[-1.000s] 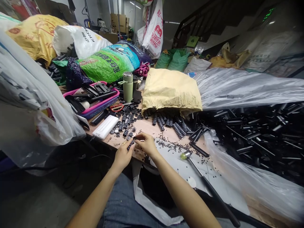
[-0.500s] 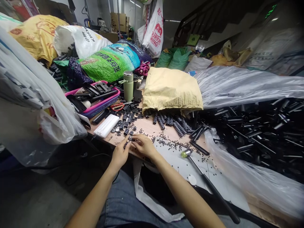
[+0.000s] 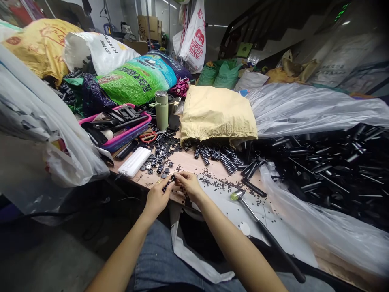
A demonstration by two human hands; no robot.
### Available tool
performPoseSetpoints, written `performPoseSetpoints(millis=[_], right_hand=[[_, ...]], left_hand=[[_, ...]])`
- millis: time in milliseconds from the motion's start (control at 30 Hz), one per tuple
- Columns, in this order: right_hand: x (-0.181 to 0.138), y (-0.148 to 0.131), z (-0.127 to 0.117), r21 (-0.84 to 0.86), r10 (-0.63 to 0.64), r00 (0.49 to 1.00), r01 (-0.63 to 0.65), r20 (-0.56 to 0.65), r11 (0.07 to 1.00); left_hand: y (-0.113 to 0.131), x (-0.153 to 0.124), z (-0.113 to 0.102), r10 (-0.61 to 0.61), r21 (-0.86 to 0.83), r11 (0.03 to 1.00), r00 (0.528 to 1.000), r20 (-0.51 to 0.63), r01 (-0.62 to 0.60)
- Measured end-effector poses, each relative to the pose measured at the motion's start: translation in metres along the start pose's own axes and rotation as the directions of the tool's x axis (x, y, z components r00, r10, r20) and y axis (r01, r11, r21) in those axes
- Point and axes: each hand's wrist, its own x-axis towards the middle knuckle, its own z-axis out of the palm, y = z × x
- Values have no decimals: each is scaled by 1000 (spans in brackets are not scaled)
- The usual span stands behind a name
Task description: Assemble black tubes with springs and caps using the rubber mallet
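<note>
My left hand (image 3: 156, 199) is closed around a short black ribbed roller (image 3: 166, 187) with pale bands, near the table's front edge. My right hand (image 3: 189, 186) meets it from the other side, thumb and fingers pinched at a small black disc (image 3: 173, 177) by the roller's upper end. Whether disc and roller are joined is too small to tell. Just beyond the hands lie loose black discs (image 3: 150, 171) and more banded rollers (image 3: 160, 167). Many tiny black rings (image 3: 219, 183) are scattered to the right of my right hand.
A hammer (image 3: 258, 217) with a yellowish head lies at right. A white power bank (image 3: 134, 162), red-handled scissors (image 3: 148, 137), a pink-rimmed basket (image 3: 142, 123) and a green flask (image 3: 161, 111) stand left. A yellow sack (image 3: 219, 111) spills rollers; black tubes (image 3: 328, 162) heap at far right.
My hands have shifted slightly right and come closer together. A dark disc now shows between the fingers at the roller's upper end. The whole view has moved a little.
</note>
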Motion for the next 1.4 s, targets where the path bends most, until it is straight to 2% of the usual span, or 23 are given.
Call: performPoseSetpoints(millis=[200,333,467,600,700,867,967,1067,1233,1400], right_hand=[[-3,-4,2,-62,-73,997,73,-2,995],[-9,-14,1,-198,-153,985,167,85,966],[-4,-21,8,-339,-149,972,205,184,918],[18,-17,24,-457,-164,983,183,81,870],[33,-12,31,-469,-144,990,127,-1,874],[31,-8,19,-284,-35,996,10,-81,959],[14,-11,-1,-89,79,992,-87,-94,992],[-8,-15,-21,92,157,982,-147,-106,985],[-41,-21,-50,284,204,962,-147,-183,947],[-66,-20,-79,311,181,938,-85,-295,947]], left_hand=[[-1,-2,-3,6,10,1000,1000,5,-6],[-3,-5,-5,-12,1,1000,1000,-14,12],[-8,-3,-9,-22,-48,999,998,-54,19],[-14,1,-13,-71,-73,995,988,-134,62],[-14,2,-16,-80,-76,995,985,-153,69],[-8,2,-13,-36,-48,998,991,-125,30],[1,3,-4,10,-37,999,998,-57,-12],[15,4,11,52,-46,998,999,13,-52],[41,2,36,125,-68,991,987,104,-119],[61,-2,59,197,-78,980,965,172,-186]])
